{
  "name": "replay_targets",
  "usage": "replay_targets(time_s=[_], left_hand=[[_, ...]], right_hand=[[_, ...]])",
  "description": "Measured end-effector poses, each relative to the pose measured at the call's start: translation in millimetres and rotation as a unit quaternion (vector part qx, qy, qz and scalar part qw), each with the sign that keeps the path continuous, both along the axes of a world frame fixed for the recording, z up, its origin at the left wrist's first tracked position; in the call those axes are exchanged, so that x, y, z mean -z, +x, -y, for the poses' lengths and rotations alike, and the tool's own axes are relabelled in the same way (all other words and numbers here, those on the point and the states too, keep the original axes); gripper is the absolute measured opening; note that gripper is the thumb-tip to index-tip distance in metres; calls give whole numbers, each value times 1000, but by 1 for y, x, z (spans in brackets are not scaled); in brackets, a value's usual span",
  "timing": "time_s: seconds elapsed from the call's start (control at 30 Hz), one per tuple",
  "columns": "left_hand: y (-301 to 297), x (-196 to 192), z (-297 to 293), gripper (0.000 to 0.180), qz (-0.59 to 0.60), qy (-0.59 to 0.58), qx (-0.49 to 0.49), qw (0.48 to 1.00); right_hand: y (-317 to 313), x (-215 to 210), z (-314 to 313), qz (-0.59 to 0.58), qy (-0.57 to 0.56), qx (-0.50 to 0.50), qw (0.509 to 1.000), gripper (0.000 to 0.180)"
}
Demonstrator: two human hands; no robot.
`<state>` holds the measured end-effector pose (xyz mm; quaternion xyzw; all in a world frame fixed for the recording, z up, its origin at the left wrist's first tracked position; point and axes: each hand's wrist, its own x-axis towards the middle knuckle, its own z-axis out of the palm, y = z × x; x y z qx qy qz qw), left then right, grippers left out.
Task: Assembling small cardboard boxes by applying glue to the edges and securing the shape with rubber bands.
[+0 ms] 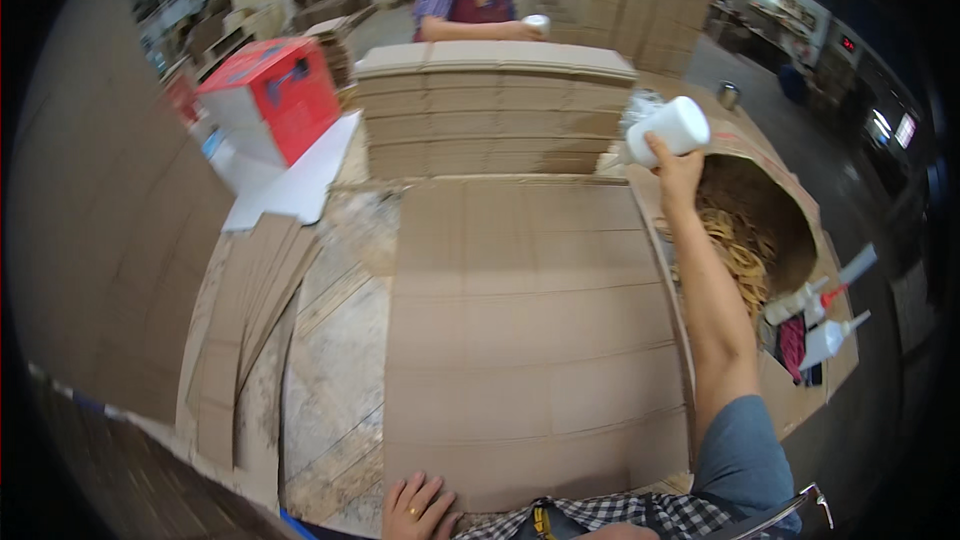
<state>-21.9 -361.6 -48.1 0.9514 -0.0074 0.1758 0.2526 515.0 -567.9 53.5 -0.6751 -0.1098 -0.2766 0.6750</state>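
Note:
My right hand (677, 168) is stretched out to the far right, its fingers wrapped round a white plastic bottle (682, 124). The bottle is tilted, its rounded base up and to the right, and its lower end points toward the far right corner of a flat, creased cardboard sheet (520, 325). That sheet lies in front of me. Down at its near left corner, my left hand (417, 507) rests flat with fingers apart, a ring on one finger, holding nothing.
Beyond the sheet stands a stack of folded cardboard (490, 125); a co-worker (480, 5) behind it holds a white container (537, 24). Cardboard strips (235, 340) and a red box (272, 100) lie left. Right are a cardboard drum (790, 205) of yellowish bands and nozzle bottles (826, 342).

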Motion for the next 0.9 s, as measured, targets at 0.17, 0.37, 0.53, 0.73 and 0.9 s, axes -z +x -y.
replay_targets(time_s=[0.17,0.37,0.53,0.73,0.9], left_hand=[[1,-5,-4,34,-66,29,-20,997],[-2,-4,-4,35,-56,32,-25,998],[-2,0,-4,36,-61,42,-19,997],[-3,2,-4,35,-68,52,-13,996],[-2,1,-4,34,-73,44,-15,996]], right_hand=[[-48,5,-74,-86,88,-157,980,51],[-99,34,-168,-117,102,-274,949,55],[-106,49,-203,-120,70,-323,936,59],[-111,49,-217,-121,70,-358,923,63],[-111,52,-222,-97,69,-366,923,64]])
